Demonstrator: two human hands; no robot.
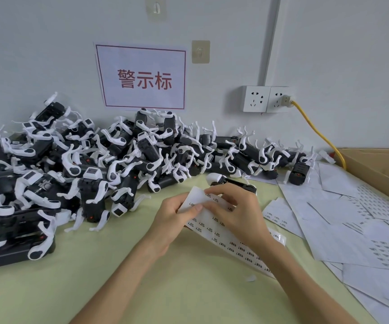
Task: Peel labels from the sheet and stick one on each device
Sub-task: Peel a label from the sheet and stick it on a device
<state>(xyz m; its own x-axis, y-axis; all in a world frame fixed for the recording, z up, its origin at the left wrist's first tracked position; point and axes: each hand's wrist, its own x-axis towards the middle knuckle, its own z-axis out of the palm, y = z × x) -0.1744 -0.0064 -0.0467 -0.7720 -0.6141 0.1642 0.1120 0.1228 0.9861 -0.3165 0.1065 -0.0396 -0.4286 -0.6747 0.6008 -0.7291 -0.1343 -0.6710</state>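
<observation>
Label sheet [214, 220] pinched between left hand [172, 218] and right hand [235, 211], both grips holding it.

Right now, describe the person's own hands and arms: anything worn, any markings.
Both arms are bare from the lower edge of the picture up to the wrists; no sleeve shows. The left hand and the right hand wear no gloves, and no ring, watch or wristband shows. The one thumbnail in plain view, on the left hand, looks short and unpainted. No marks or plasters show.
</observation>
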